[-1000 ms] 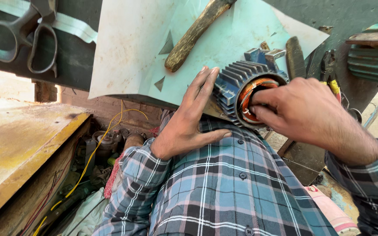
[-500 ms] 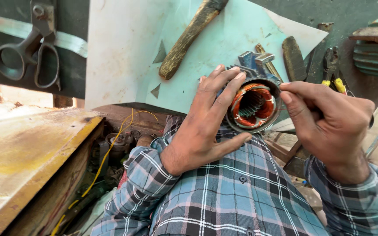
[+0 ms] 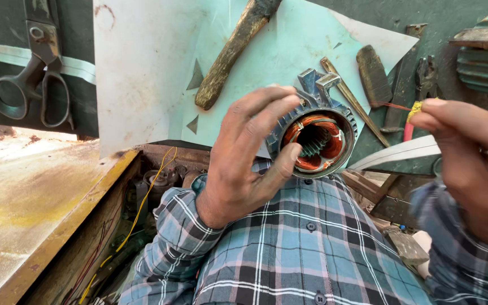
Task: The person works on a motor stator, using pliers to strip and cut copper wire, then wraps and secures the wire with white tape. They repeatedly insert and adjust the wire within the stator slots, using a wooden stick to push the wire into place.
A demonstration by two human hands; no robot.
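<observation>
Cradling a blue finned metal motor housing with copper windings (image 3: 316, 140) over the lap, left hand (image 3: 244, 155) wraps its left rim. Right hand (image 3: 473, 164), off right, pinches closed on nothing clear. Likely heavy, rigid; windings fragile, so grip fins. Farther: wooden-handled tool (image 3: 235, 53), black scissors (image 3: 32, 79).

Dark tabletop (image 3: 7, 34): pale paper sheet (image 3: 142, 68), black-handled scissors (image 3: 32, 85), worn wooden-handled tool (image 3: 232, 51), brass punch (image 3: 351, 99), flat dark file (image 3: 374, 76).
</observation>
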